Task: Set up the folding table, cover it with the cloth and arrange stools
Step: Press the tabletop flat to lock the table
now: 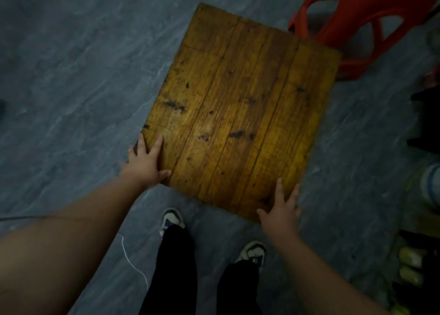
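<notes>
Head view looked down on the table (240, 110), its top of worn yellow-brown planks with dark spots, standing on the grey floor (71, 76) just ahead of my feet. No writing or label showed on the wood. My left hand (146, 162) lay flat on the near left corner, fingers straight and spread, the thumb along the near edge, gripping nothing. My right hand (282, 207) rested at the near right corner the same way, fingers straight on the planks, palm at the edge, also loose and holding nothing. Whether the legs were fully unfolded I could not tell; the top hid them.

Beyond the far right corner stood a red stool (357, 24), plastic with cut-out sides, close to the table; I could not tell if they touched. My shoes (171, 219), white and dark, stood below the near edge, with black trousers (176, 272) above them. A thin white cord (133, 262) trailed on the floor by my left foot. Along the right edge lay dark, blurred things and some yellowish ones I could not make out.
</notes>
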